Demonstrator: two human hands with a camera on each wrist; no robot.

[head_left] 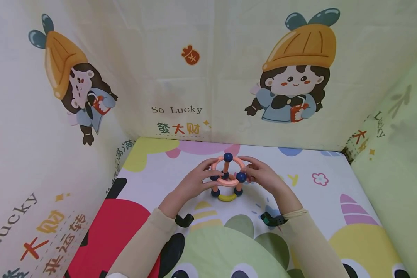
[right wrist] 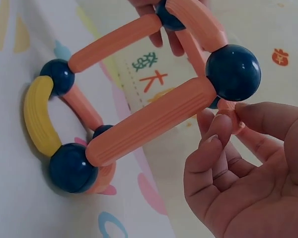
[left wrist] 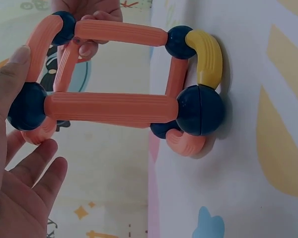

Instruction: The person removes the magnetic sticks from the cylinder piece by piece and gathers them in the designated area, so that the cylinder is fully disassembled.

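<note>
A small frame of blue balls and orange rods, like a magnetic building toy, stands upright on the printed mat. Its base includes a yellow curved rod, and curved orange rods form a ring at the top. My left hand holds the left side of that ring, thumb on a curved rod beside a blue ball, with the other fingers spread beyond it. On the far right side, my right hand pinches a curved orange rod between thumb and fingers, near a blue ball.
The toy stands near the middle of the mat, which has colourful cartoon prints. Printed cloth walls rise behind and on both sides. A dark strap device sits at my right wrist, with another at the left.
</note>
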